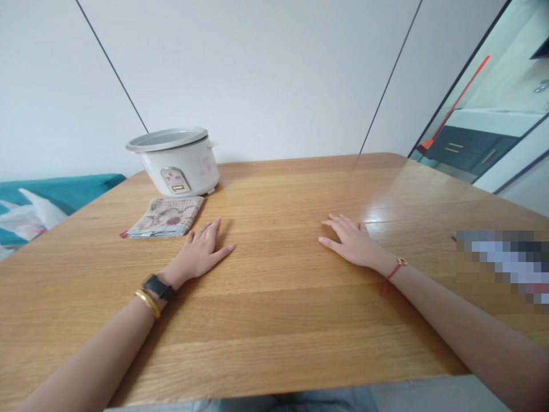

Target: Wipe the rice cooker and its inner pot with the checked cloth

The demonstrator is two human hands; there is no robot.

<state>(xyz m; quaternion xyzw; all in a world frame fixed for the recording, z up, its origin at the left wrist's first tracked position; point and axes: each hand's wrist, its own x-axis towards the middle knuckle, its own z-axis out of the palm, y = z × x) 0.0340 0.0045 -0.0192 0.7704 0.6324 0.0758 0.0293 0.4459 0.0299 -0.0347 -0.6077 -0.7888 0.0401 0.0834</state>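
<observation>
My left hand (202, 252) rests palm down on the wooden table (274, 320), fingers stretched and thumb apart, holding nothing. Just beyond its fingers lies a folded checked cloth (169, 217) with a brown pattern. Behind that cloth stands a white rice cooker (184, 171) with its wide top rim uncovered; its inside is mostly hidden from this low angle. On the right side of the table, my right hand (349, 240) also lies with fingers spread and nothing in it. A dark watch and a gold bangle circle my left wrist, a red string bracelet my right.
A pixelated flat item (506, 263) lies at the table's right edge. White wall panels (274, 74) rise behind the table. To the left are a teal seat (86, 186) and a white plastic bag (36, 212). An orange-handled broom (458, 103) leans beyond the doorway at right.
</observation>
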